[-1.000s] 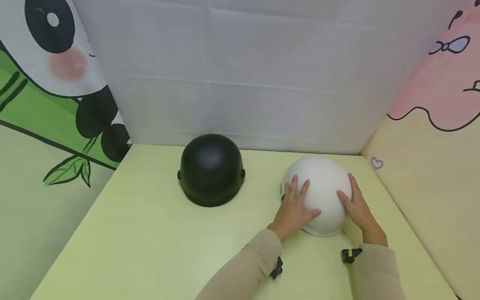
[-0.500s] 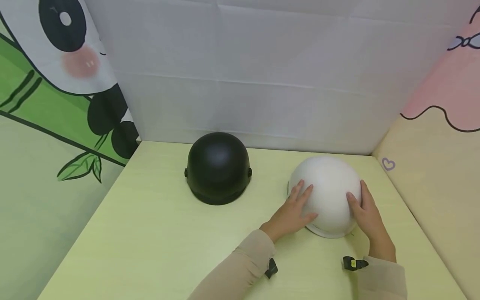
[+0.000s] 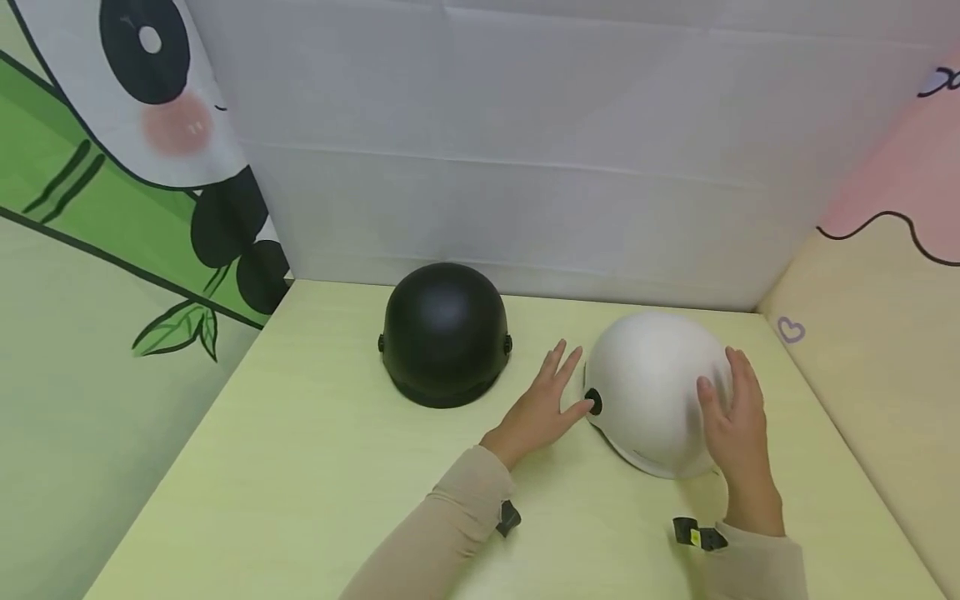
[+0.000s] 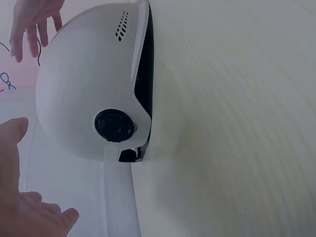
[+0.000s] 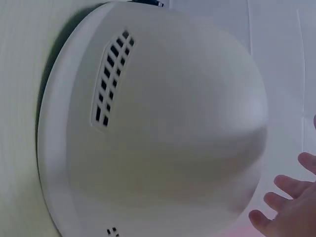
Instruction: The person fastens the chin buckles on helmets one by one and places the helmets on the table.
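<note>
A white helmet sits dome-up on the table at the right. Its side has a round black knob, and slotted vents show along its brim. My left hand is just left of it with fingers straight and spread; in the left wrist view it is apart from the shell. On the other side my right hand is held up close to the dome, fingers extended. The right wrist view shows those fingertips clear of the helmet. Neither hand holds anything.
A black helmet stands dome-up on the pale yellow table, left of the white one and near the back. Behind the table hangs a white sheet. Painted walls flank both sides, with a panda on the left.
Both hands have come off the white helmet; the left has drawn away leftward, uncovering the black knob. The head view has shifted slightly. The helmets look unmoved on the table.
</note>
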Motion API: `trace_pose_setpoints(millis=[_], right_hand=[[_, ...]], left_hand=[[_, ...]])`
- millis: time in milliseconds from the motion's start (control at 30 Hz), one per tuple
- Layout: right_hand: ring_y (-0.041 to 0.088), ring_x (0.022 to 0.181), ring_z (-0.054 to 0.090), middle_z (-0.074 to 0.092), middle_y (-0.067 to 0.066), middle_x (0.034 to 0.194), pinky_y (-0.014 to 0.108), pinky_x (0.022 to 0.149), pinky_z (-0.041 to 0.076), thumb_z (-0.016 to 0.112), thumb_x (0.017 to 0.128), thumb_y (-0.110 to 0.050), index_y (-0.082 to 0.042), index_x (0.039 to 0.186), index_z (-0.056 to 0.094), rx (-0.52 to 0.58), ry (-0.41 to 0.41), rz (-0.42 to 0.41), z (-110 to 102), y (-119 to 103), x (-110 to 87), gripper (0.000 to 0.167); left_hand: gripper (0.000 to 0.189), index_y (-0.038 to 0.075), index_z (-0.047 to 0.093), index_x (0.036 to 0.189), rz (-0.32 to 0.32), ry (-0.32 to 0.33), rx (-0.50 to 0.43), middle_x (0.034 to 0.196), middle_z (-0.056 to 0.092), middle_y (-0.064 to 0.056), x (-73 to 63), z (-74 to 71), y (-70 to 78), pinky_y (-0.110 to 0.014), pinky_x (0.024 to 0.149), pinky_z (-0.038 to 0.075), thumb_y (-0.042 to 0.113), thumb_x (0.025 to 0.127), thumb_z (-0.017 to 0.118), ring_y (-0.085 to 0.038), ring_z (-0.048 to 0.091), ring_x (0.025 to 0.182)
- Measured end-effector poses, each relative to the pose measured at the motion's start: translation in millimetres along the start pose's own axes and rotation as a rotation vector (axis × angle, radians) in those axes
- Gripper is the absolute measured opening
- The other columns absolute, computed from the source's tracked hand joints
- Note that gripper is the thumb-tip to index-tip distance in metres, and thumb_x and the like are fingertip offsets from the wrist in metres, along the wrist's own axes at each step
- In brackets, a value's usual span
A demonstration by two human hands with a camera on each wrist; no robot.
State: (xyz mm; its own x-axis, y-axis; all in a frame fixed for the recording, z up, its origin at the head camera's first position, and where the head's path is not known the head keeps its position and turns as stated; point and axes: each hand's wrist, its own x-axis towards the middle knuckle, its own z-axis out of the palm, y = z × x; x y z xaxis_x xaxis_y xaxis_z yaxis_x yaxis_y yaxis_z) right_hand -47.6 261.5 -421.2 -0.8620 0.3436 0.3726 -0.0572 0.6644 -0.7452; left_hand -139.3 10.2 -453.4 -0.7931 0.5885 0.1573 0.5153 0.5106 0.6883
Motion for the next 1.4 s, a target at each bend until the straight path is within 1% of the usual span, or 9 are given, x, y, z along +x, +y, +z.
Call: trace_pose_setpoints(millis=[100,233,333,467,633,800,967,1200,1400], right_hand=[[0.04,0.143,0.014,0.019,0.02,0.157,0.062,0.11,0.009,0.048,0.103,-0.021,-0.008,0.155,0.024,0.037,0.024,-0.003,4.7,-6.9,-0.5,0.059],[0.037,0.143,0.018,0.025,0.019,0.156,0.057,0.112,0.012,0.051,0.102,-0.019,-0.009,0.154,0.027,0.057,0.04,-0.005,11.5,-12.9,-0.6,0.058],[0.035,0.143,0.02,0.027,0.018,0.155,0.054,0.112,0.014,0.053,0.101,-0.018,-0.009,0.153,0.029,0.063,0.048,-0.012,15.5,-16.5,-1.2,0.058],[0.034,0.142,0.022,0.029,0.017,0.154,0.054,0.112,0.016,0.054,0.1,-0.016,-0.009,0.152,0.032,0.076,0.056,-0.025,19.4,-21.3,-1.6,0.057],[0.036,0.14,0.026,0.034,0.018,0.152,0.056,0.111,0.019,0.054,0.1,-0.014,-0.01,0.151,0.035,0.097,0.08,-0.03,22.9,-27.2,-1.6,0.055],[0.039,0.135,0.034,0.038,0.02,0.148,0.058,0.106,0.027,0.054,0.099,-0.013,-0.007,0.15,0.037,0.123,0.081,-0.055,29.3,-31.6,-1.2,0.054],[0.037,0.13,0.041,0.043,0.019,0.145,0.054,0.101,0.034,0.054,0.098,-0.009,-0.002,0.147,0.039,0.157,0.068,-0.118,39.3,-35.7,0.8,0.052],[0.034,0.129,0.043,0.042,0.016,0.147,0.048,0.099,0.036,0.053,0.1,-0.011,-0.003,0.149,0.037,0.205,0.004,-0.104,48.3,-43.5,0.5,0.052],[0.032,0.129,0.044,0.041,0.017,0.147,0.039,0.099,0.036,0.052,0.1,-0.008,-0.001,0.149,0.035,0.241,-0.042,-0.122,59.4,-51.7,-1.0,0.052]], left_hand=[[0.076,0.029,0.01,0.158,-0.008,0.017,0.009,0.162,-0.006,0.008,-1.9,-7.0,-4.2,-0.044,0.09,0.048,0.046,0.099,0.054,-0.023,0.023,0.143],[0.076,0.027,0.01,0.158,-0.023,0.035,0.004,0.162,-0.003,0.004,-5.7,-15.2,-9.6,-0.043,0.091,0.048,0.045,0.099,0.054,-0.025,0.028,0.141],[0.076,0.024,0.01,0.158,-0.022,0.051,-0.01,0.163,0.0,0.002,-8.8,-20.2,-13.0,-0.046,0.098,0.043,0.045,0.099,0.053,-0.026,0.023,0.143],[0.075,0.022,0.011,0.158,-0.024,0.067,-0.017,0.163,0.003,-0.001,-11.1,-25.0,-16.6,-0.047,0.103,0.038,0.044,0.1,0.053,-0.026,0.017,0.145],[0.075,0.022,0.01,0.158,-0.034,0.063,-0.04,0.163,0.003,-0.002,-11.6,-27.8,-17.6,-0.048,0.106,0.033,0.044,0.1,0.052,-0.025,0.012,0.146],[0.076,0.022,0.011,0.158,-0.035,0.066,-0.039,0.162,0.005,-0.004,-10.9,-29.0,-18.5,-0.048,0.107,0.031,0.045,0.1,0.052,-0.024,0.012,0.146],[0.075,0.023,0.012,0.158,-0.038,0.085,-0.041,0.162,0.006,-0.001,-11.1,-34.6,-20.5,-0.049,0.109,0.028,0.046,0.099,0.053,-0.021,0.009,0.146],[0.075,0.021,0.013,0.158,-0.049,0.102,-0.036,0.162,0.006,-0.001,-10.8,-45.7,-24.1,-0.051,0.109,0.028,0.045,0.099,0.053,-0.021,0.008,0.146],[0.075,0.019,0.014,0.158,-0.043,0.124,-0.019,0.162,0.009,-0.004,-12.4,-53.7,-28.4,-0.052,0.109,0.027,0.044,0.099,0.054,-0.025,0.009,0.146]])
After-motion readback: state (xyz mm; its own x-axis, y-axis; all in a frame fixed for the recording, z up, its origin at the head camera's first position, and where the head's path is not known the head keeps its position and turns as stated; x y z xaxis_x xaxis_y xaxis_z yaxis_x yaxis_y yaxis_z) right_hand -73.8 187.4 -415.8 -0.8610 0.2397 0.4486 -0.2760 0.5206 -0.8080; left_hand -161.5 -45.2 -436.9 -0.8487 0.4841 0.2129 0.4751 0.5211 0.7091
